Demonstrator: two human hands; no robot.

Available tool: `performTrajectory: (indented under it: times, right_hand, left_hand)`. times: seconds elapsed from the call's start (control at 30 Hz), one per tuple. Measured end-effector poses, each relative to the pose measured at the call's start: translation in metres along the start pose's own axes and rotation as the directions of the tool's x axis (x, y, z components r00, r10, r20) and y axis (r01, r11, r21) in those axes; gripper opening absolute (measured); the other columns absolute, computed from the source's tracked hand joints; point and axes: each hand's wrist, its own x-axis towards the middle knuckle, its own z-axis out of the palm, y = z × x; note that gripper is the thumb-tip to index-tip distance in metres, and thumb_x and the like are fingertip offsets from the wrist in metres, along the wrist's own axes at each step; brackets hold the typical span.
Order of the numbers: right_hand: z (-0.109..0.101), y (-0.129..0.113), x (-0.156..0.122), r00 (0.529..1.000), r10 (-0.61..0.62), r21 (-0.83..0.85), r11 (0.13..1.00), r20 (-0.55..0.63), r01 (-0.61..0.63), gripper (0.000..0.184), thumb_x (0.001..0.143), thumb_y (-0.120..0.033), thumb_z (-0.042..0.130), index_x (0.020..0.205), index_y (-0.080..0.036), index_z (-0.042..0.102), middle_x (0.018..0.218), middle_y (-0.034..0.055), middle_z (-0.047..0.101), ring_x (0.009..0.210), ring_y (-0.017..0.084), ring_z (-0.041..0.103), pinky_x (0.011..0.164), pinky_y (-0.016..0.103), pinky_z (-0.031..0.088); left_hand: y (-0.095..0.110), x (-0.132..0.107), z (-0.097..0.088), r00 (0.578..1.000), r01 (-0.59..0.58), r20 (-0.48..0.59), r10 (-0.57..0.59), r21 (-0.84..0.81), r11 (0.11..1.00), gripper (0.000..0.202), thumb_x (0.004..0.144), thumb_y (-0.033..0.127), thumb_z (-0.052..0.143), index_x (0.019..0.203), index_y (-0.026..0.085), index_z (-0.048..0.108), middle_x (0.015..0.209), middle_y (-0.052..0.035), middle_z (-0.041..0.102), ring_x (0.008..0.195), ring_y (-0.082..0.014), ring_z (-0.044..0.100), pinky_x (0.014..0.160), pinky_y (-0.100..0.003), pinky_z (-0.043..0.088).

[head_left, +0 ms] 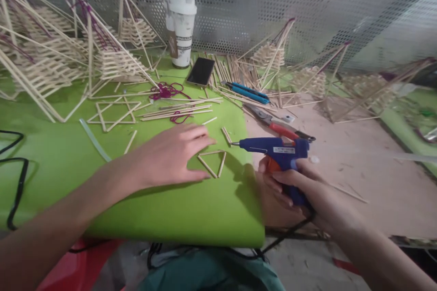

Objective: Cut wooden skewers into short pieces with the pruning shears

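Note:
My right hand (290,186) is wrapped round the handle of a blue hot glue gun (273,145), its fingers at the orange trigger. The metal nozzle points left and is close to the lower end of a short pair of wooden sticks (226,136) on the green mat. My left hand (174,157) is over the mat with fingers apart, beside a small triangle of wooden sticks (213,152). Its thumb is near or touching the triangle's lower left side. A six-pointed star of sticks (114,113) lies behind my left hand.
Stick-and-thread pyramid models (119,54) stand along the back. A paper cup (182,27), phone (201,72), blue cutter (249,93), red-handled pliers (273,122), purple thread (167,91) and loose sticks (177,112) lie behind my hands. A black cord (20,191) is at left.

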Motion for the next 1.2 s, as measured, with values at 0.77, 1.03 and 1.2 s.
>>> performTrajectory:
  times: [0.77,1.03,1.2]
  right_hand:
    - [-0.006,0.016,0.0,0.997,0.081,0.144,0.986,0.0,-0.08,0.028,0.078,-0.044,0.084,0.09,-0.023,0.071,0.065,0.0003,0.059,0.049,0.011,0.048,0.038,0.02,0.031]
    - [0.033,-0.016,0.003,0.99,-0.082,0.482,0.876,0.116,0.016,0.024,0.08,-0.036,0.074,0.095,-0.018,0.072,0.067,-0.0002,0.055,0.05,0.01,0.044,0.042,0.02,0.033]
    - [0.068,-0.023,0.005,0.964,-0.178,0.606,0.795,0.199,0.022,0.02,0.09,-0.036,0.066,0.096,-0.017,0.072,0.071,0.0003,0.056,0.06,0.012,0.049,0.053,0.021,0.041]
  left_hand:
    - [-0.013,0.001,0.012,0.995,-0.083,0.061,0.084,-0.018,0.996,0.052,0.099,0.052,0.067,0.139,0.02,0.068,0.135,-0.0119,0.065,0.117,-0.028,0.066,0.098,-0.039,0.054]
    - [0.006,-0.007,-0.006,0.943,-0.073,-0.323,0.084,0.046,0.996,0.027,0.104,0.037,0.062,0.121,0.018,0.07,0.118,-0.0078,0.069,0.095,-0.0187,0.069,0.082,-0.031,0.056]
    - [0.076,-0.032,-0.004,0.875,-0.12,-0.457,0.162,0.118,0.986,0.008,0.102,0.02,0.061,0.107,0.019,0.067,0.09,0.0004,0.072,0.073,-0.0119,0.066,0.067,-0.024,0.052]
